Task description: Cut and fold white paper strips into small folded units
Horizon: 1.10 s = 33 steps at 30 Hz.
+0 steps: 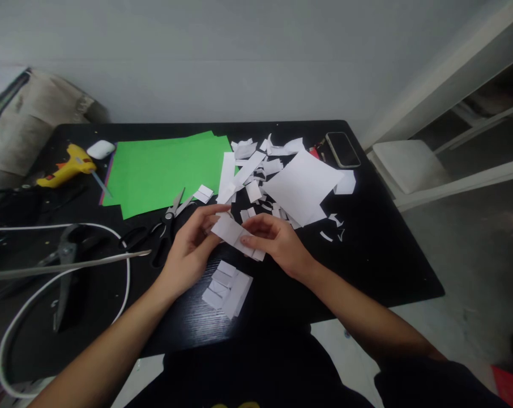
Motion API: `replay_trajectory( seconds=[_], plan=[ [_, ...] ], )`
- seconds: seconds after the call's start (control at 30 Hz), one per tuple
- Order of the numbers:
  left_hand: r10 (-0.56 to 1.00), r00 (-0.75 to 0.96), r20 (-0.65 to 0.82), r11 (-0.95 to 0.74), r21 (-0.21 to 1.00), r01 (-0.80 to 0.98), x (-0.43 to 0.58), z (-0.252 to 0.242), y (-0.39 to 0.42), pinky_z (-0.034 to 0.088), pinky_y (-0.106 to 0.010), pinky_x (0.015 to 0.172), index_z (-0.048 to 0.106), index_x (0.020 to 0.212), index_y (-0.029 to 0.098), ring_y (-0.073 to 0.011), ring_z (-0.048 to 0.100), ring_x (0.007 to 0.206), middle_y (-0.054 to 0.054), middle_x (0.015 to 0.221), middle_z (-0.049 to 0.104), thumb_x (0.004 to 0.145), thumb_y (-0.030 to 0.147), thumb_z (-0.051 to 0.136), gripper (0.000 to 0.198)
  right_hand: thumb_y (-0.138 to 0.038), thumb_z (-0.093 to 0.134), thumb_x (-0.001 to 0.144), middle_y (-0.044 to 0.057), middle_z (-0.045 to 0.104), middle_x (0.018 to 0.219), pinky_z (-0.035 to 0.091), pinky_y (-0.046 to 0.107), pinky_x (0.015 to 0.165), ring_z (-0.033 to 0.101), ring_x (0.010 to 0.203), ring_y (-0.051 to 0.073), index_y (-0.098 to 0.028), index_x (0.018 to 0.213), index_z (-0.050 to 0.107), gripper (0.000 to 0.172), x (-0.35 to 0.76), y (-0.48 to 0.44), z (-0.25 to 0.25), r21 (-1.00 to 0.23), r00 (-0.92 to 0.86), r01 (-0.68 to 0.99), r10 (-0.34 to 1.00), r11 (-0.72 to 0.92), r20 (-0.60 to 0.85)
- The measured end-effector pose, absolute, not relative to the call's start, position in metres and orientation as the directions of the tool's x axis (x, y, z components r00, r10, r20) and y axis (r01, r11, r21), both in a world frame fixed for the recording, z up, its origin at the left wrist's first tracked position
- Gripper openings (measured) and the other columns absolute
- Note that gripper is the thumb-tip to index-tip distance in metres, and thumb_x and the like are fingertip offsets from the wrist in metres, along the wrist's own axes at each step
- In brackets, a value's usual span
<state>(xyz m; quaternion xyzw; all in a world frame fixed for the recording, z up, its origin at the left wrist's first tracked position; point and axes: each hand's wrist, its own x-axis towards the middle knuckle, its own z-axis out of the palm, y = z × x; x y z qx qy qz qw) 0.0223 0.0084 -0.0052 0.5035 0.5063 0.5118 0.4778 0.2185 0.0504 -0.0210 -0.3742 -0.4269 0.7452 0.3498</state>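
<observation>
Between my two hands is a folded strip of white paper, lifted a little above the black table. My left hand grips its left end, fingers partly hidden behind it. At the right end, my right hand pinches the paper, thumb on top and fingers curled behind. Just below the hands lies a small stack of folded white paper pieces. Black-handled scissors rest partly open beside my left hand. Beyond the hands are scattered white paper scraps and a larger white sheet.
Green sheets lie at the back left, near a yellow glue gun and a white case. A white cable loops over the left side. A phone sits at the back right corner, and a white stool stands beyond.
</observation>
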Motion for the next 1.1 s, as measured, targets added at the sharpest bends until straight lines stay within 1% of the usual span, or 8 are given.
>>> replay_trajectory(
  seconds=[0.07, 0.13, 0.27, 0.37, 0.6, 0.8, 0.93, 1.1],
  plan=[
    [1.0, -0.026, -0.001, 0.0, 0.999, -0.038, 0.022, -0.008, 0.008, 0.054, -0.03, 0.079, 0.066, 0.126, 0.023, -0.0185, 0.067, 0.085, -0.003, 0.095, 0.072, 0.092, 0.028, 0.07, 0.035, -0.029, 0.094, 0.07, 0.0, 0.075, 0.092, 0.061, 0.031, 0.082, 0.071, 0.086, 0.015, -0.021, 0.096, 0.075, 0.033, 0.219, 0.05, -0.022, -0.901, -0.46, -0.201, 0.849, -0.385, -0.26],
    [0.999, -0.01, -0.03, 0.03, 0.999, -0.043, 0.021, -0.009, 0.008, 0.055, -0.032, 0.082, 0.068, 0.119, 0.022, -0.0194, 0.068, 0.089, -0.005, 0.101, 0.072, 0.094, 0.033, 0.069, 0.027, -0.029, 0.094, 0.071, 0.0, 0.075, 0.094, 0.061, 0.032, 0.084, 0.072, 0.087, 0.016, -0.021, 0.096, 0.075, 0.033, 0.218, 0.05, -0.023, -0.908, -0.442, -0.195, 0.859, -0.371, -0.257],
    [1.0, 0.03, 0.002, -0.004, 0.997, 0.071, 0.021, -0.01, 0.006, 0.053, -0.029, 0.079, 0.07, 0.1, 0.02, -0.0177, 0.065, 0.084, -0.003, 0.093, 0.07, 0.096, 0.034, 0.067, 0.014, -0.029, 0.094, 0.071, -0.002, 0.073, 0.087, 0.061, 0.029, 0.076, 0.072, 0.078, 0.014, -0.023, 0.102, 0.073, 0.037, 0.218, 0.05, -0.024, -0.912, -0.417, -0.188, 0.87, -0.365, -0.263],
    [0.997, 0.028, 0.073, -0.076, 0.987, 0.14, 0.023, -0.013, 0.005, 0.052, -0.026, 0.074, 0.068, 0.108, 0.022, -0.0152, 0.064, 0.08, -0.002, 0.093, 0.07, 0.093, 0.03, 0.072, 0.017, -0.031, 0.093, 0.073, -0.003, 0.072, 0.084, 0.061, 0.028, 0.067, 0.071, 0.07, 0.013, -0.026, 0.107, 0.071, 0.042, 0.218, 0.05, -0.024, -0.912, -0.417, -0.19, 0.871, -0.363, -0.26],
    [0.991, -0.004, 0.137, -0.135, 0.979, 0.152, 0.024, -0.021, 0.004, 0.057, -0.028, 0.078, 0.063, 0.119, 0.024, -0.0156, 0.069, 0.083, -0.004, 0.103, 0.072, 0.093, 0.026, 0.074, 0.028, -0.035, 0.089, 0.078, 0.0, 0.076, 0.093, 0.064, 0.034, 0.072, 0.078, 0.076, 0.02, -0.029, 0.115, 0.064, 0.045, 0.217, 0.046, -0.018, -0.918, -0.436, -0.213, 0.873, -0.336, -0.218],
    [0.994, 0.026, 0.111, -0.113, 0.975, 0.193, 0.024, -0.014, 0.005, 0.055, -0.026, 0.07, 0.067, 0.103, 0.022, -0.0142, 0.068, 0.071, 0.0, 0.084, 0.071, 0.094, 0.026, 0.072, 0.011, -0.036, 0.083, 0.083, -0.001, 0.077, 0.09, 0.063, 0.033, 0.071, 0.079, 0.073, 0.02, -0.026, 0.102, 0.065, 0.028, 0.217, 0.045, -0.016, -0.902, -0.471, -0.235, 0.854, -0.363, -0.222],
    [0.997, 0.034, 0.073, -0.078, 0.981, 0.179, 0.025, -0.008, 0.006, 0.055, -0.028, 0.067, 0.071, 0.098, 0.02, -0.0165, 0.07, 0.068, -0.002, 0.079, 0.074, 0.093, 0.031, 0.074, 0.013, -0.034, 0.08, 0.085, 0.002, 0.079, 0.094, 0.064, 0.034, 0.071, 0.079, 0.078, 0.021, -0.022, 0.099, 0.069, 0.022, 0.218, 0.047, -0.016, -0.843, -0.547, -0.249, 0.788, -0.476, -0.283],
    [1.0, 0.009, 0.009, -0.01, 0.993, 0.117, 0.024, -0.005, 0.005, 0.056, -0.03, 0.067, 0.075, 0.096, 0.021, -0.0181, 0.071, 0.069, -0.004, 0.08, 0.076, 0.091, 0.037, 0.075, 0.017, -0.027, 0.078, 0.085, 0.003, 0.079, 0.087, 0.065, 0.033, 0.071, 0.079, 0.075, 0.021, -0.02, 0.103, 0.067, 0.023, 0.221, 0.051, -0.015, -0.728, -0.623, -0.279, 0.695, -0.626, -0.359]
  ],
)
